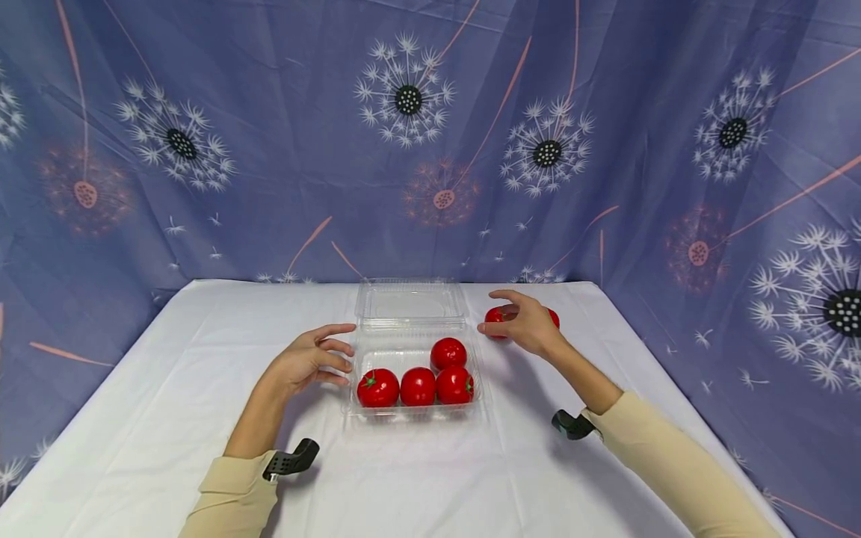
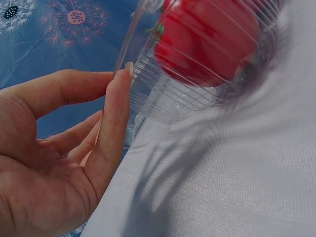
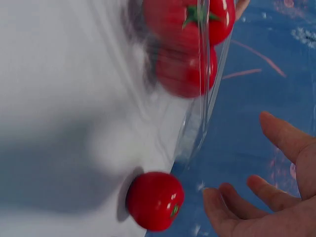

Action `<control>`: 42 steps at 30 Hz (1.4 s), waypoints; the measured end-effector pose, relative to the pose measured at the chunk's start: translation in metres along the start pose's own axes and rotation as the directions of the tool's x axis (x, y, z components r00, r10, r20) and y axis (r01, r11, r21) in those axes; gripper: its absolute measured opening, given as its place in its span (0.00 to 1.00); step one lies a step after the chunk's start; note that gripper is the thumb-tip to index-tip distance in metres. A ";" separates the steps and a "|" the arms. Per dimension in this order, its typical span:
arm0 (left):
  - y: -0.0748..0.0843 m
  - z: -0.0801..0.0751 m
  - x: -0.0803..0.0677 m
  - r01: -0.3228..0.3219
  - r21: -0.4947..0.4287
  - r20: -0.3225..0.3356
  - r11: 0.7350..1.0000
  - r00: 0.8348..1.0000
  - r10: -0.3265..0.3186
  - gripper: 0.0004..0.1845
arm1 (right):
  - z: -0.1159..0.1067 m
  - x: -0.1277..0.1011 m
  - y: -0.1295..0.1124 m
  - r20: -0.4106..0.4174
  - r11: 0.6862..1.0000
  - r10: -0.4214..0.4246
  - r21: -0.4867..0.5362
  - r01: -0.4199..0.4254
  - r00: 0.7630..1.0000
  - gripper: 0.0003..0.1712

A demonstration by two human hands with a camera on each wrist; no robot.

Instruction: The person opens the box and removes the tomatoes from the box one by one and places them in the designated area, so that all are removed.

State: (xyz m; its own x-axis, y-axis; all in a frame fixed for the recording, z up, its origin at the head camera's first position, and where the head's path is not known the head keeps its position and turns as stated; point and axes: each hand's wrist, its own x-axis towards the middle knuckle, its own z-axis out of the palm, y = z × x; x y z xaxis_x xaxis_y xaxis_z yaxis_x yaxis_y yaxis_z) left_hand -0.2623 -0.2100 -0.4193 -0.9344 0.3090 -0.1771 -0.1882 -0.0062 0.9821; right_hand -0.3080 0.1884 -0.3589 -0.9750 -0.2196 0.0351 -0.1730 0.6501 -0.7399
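A clear plastic clamshell box (image 1: pixel 417 411) stands with its lid (image 1: pixel 410 302) folded back. Inside its tray sit several red tomatoes, one at the front left (image 1: pixel 378 388) showing a green calyx and another behind the front row (image 1: pixel 448 353). My left hand (image 1: pixel 311 361) has its fingertips against the box's left wall, fingers loosely extended; the left wrist view shows them at the ribbed clear side. Right of the box, my right hand (image 1: pixel 528 323) hovers by a loose tomato (image 3: pixel 155 201), fingers spread and holding nothing. Another tomato (image 1: pixel 554 317) is mostly hidden behind that hand.
A white cloth (image 1: pixel 168 373) covers the table. Close behind its far edge hangs a blue curtain (image 1: pixel 289 149) with a dandelion print, which also runs along both sides. A black wrist camera (image 1: pixel 292 458) sits on the left cuff, another (image 1: pixel 572 424) on the right.
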 end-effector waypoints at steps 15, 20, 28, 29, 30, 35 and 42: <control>0.000 -0.001 0.000 -0.009 -0.009 0.004 1.000 1.000 0.009 0.46 | 0.040 -0.006 -0.024 0.102 0.996 -0.087 -0.015 0.089 0.991 0.36; 0.000 -0.001 -0.001 -0.006 -0.016 0.005 1.000 1.000 0.006 0.46 | 0.051 -0.007 -0.028 0.129 0.995 -0.084 -0.035 0.090 0.988 0.35; 0.000 0.000 -0.001 -0.004 -0.016 0.006 1.000 1.000 0.004 0.46 | 0.060 -0.008 -0.028 0.117 0.990 -0.088 -0.097 0.099 0.989 0.34; 0.000 0.000 -0.001 -0.003 -0.017 0.006 1.000 1.000 0.003 0.46 | 0.061 -0.008 -0.027 0.118 0.990 -0.086 -0.099 0.098 0.989 0.34; 0.000 0.000 -0.001 -0.002 -0.015 0.005 1.000 1.000 0.002 0.46 | 0.062 -0.008 -0.027 0.118 0.989 -0.088 -0.105 0.101 0.989 0.34; 0.000 0.000 -0.001 -0.001 -0.012 0.009 1.000 1.000 0.002 0.46 | 0.067 -0.007 -0.023 0.127 0.980 -0.111 -0.154 0.130 0.986 0.34; 0.000 0.000 -0.001 -0.004 -0.013 0.010 1.000 1.000 0.004 0.46 | 0.069 -0.004 -0.022 0.134 0.969 -0.138 -0.188 0.162 0.981 0.34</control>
State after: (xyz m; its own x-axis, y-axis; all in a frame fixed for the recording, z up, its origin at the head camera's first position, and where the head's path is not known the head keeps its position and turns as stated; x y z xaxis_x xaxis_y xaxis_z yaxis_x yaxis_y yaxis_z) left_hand -0.2616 -0.2104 -0.4190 -0.9323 0.3181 -0.1721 -0.1880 -0.0197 0.9820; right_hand -0.2905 0.1243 -0.3892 -0.9141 -0.4028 0.0465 -0.3519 0.7310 -0.5847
